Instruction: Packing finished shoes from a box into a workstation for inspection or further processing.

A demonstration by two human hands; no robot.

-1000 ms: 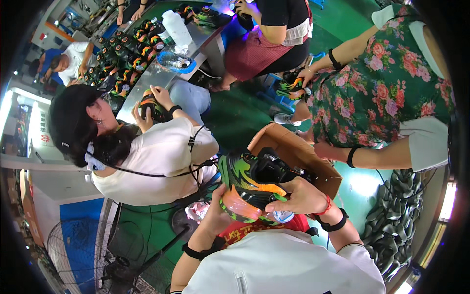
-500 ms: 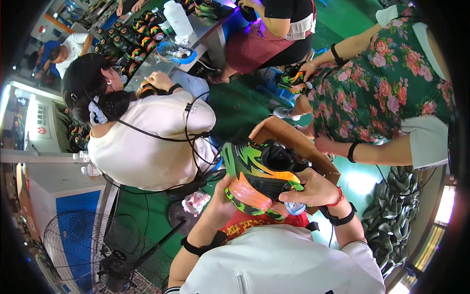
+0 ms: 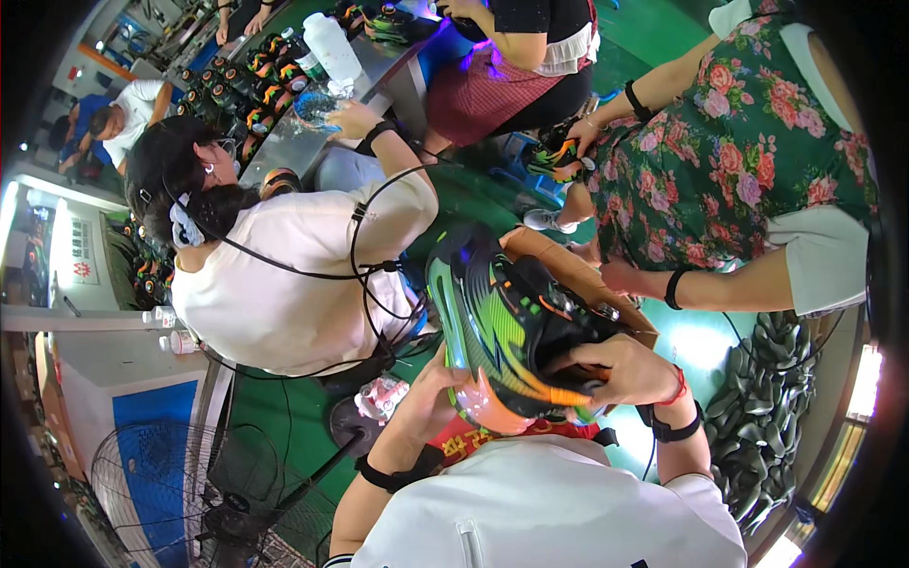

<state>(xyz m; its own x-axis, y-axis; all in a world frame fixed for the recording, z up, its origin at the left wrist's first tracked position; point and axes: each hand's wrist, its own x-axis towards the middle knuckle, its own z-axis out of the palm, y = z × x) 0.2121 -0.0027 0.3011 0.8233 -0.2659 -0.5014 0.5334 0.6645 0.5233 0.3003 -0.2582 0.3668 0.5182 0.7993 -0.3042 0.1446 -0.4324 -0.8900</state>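
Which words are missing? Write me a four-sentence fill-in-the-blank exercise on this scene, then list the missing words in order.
1. The left grip and right grip share one multicoloured ____.
2. A red string sits just behind the ____ grip.
3. The floor fan stands on the picture's ____ side.
4. The cardboard box is coloured ____.

Missing words: shoe; right; left; brown.

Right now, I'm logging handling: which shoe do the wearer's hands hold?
The foreground shoe, between left hand and right hand; table shoes and the shoe by the floral garment lie beyond.
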